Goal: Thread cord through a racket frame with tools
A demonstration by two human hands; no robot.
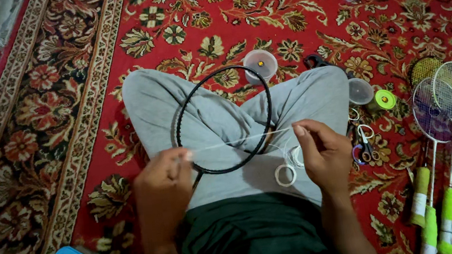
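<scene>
From here stringing looks barely begun: bare black racket frame on my lap, left hand pinched on its rim, right hand pinching one white string across it, rest unthreaded

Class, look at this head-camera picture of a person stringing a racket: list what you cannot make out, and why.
- Black unstrung racket frame: its handle, hidden under the left hand.
- Thin white string: too fine to trace where it enters the frame.
- Green-gripped strung rackets: handle ends cut off by the bottom edge.
- Right hand: palm faces away.
</scene>
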